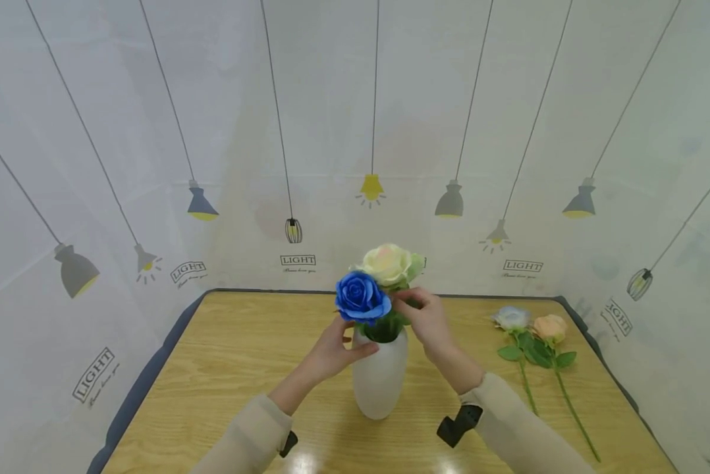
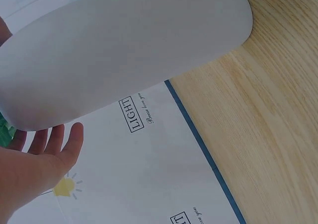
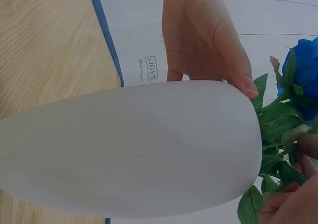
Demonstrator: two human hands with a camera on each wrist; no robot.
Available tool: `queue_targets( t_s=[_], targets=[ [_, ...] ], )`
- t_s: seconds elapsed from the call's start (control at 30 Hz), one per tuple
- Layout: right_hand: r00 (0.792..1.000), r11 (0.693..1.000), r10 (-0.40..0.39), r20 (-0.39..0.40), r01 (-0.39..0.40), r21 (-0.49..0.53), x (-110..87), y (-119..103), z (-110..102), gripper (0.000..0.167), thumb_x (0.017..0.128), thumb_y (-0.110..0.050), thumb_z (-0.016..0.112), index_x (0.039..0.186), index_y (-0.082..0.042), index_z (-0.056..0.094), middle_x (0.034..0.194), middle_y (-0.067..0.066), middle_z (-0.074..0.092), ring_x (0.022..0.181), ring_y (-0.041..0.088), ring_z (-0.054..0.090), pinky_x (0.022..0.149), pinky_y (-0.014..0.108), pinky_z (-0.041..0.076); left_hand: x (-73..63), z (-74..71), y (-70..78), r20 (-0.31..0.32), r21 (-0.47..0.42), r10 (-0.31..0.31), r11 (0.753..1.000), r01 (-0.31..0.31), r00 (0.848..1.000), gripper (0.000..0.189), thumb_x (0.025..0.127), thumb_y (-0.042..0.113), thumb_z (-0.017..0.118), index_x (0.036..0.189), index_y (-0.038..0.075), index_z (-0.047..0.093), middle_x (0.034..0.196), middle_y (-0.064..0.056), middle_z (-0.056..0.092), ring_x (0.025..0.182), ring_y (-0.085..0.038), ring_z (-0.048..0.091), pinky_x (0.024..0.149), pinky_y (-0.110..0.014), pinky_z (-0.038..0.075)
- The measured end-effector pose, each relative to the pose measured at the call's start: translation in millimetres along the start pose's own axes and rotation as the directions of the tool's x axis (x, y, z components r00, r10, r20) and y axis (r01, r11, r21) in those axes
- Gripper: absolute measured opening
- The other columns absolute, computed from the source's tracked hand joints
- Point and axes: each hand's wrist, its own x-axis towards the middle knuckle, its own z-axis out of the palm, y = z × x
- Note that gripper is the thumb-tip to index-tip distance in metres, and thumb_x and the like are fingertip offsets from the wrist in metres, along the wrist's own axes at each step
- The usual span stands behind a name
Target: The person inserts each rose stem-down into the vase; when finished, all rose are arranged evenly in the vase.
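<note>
A white vase [image 1: 380, 378] stands upright on the wooden table, holding a blue rose [image 1: 361, 296] and a cream rose [image 1: 387, 263]. My left hand [image 1: 330, 355] grips the vase near its mouth, thumb across the front and fingers round the far side. In the left wrist view, those fingers lie along the vase's edge. My right hand [image 1: 431, 324] reaches in behind the blue rose, finger and thumb pinching among the stems just under the blooms. The right wrist view has green leaves [image 3: 280, 117] around its fingertips; which stem it pinches I cannot tell.
On the right of the table [image 1: 230, 368] lie a pale blue flower [image 1: 512, 318] and a peach rose [image 1: 549, 328], stems towards me. A white curtain [image 1: 331, 118] printed with hanging lamps surrounds the table. Each wrist wears a dark strap-on device [image 1: 458, 424].
</note>
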Motion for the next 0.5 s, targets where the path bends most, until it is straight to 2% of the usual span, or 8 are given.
queue_targets(
  t_s=[0.27, 0.5],
  targets=[
    [0.999, 0.998, 0.04, -0.022, -0.041, -0.047, -3.4, 10, 4, 0.014, 0.076, -0.005, 0.066, 0.086, 0.006, 0.065, 0.08, 0.004, 0.058, 0.079, 0.015, 0.051, 0.066, 0.026, 0.045, -1.4, 0.3, 1.3, -0.004, -0.001, 0.005, 1.0, -0.005, 1.0, 0.064, 0.078, 0.03, 0.068, 0.131, 0.017, 0.035, 0.127, -0.005, 0.042, 0.111, -0.024, 0.042, 0.082, -0.051, 0.038],
    [1.0, 0.998, -0.009, -0.01, 0.009, -0.059, -6.3, 14, 7, 0.01, 0.075, -0.003, 0.067, 0.082, 0.005, 0.066, 0.079, 0.007, 0.056, 0.076, 0.017, 0.051, 0.064, 0.027, 0.045, -1.8, 0.3, 2.5, 0.0, -0.001, -0.001, 1.0, 0.001, 1.0, 0.063, 0.078, 0.03, 0.067, 0.131, 0.017, 0.035, 0.128, -0.005, 0.042, 0.111, -0.024, 0.042, 0.082, -0.052, 0.038]
  ],
)
